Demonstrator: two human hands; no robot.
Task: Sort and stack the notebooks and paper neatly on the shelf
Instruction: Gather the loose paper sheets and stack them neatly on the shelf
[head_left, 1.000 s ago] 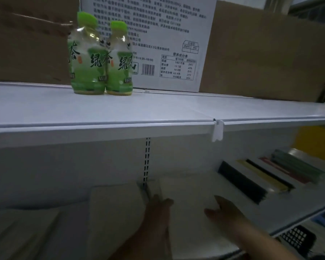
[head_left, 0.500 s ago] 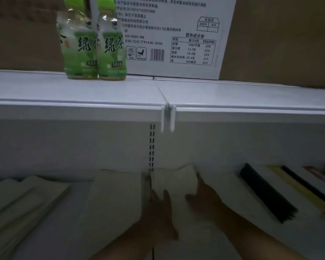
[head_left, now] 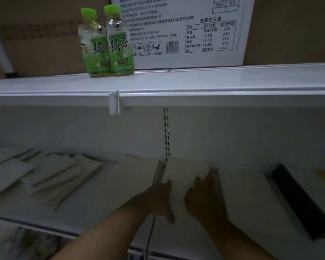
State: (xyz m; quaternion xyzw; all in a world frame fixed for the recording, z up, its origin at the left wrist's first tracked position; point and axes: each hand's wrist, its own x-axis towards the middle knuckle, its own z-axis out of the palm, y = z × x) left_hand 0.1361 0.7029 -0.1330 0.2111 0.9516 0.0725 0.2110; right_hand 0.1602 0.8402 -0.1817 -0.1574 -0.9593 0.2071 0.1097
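Note:
On the dim lower shelf [head_left: 105, 209] a white paper stack [head_left: 186, 171] lies in the middle, just right of the shelf joint. My left hand [head_left: 158, 199] rests flat against its left edge and my right hand [head_left: 203, 196] presses its right side, fingers straight. Another pale stack [head_left: 137, 177] lies directly to the left. A fanned, untidy pile of thin notebooks [head_left: 56, 177] covers the left part of the shelf. To the right lies a white pad [head_left: 248, 194] and a notebook with a black spine [head_left: 300, 201].
The upper shelf [head_left: 214, 81] overhangs the workspace and carries two green tea bottles [head_left: 107, 44] and a white printed carton [head_left: 186, 32] between brown cardboard boxes. A white price-tag clip [head_left: 114, 103] hangs from its front edge.
The view has swung left, bringing the fanned pile into sight. Both hands have closed in on the sides of the middle paper stack, the right hand coming in from further right.

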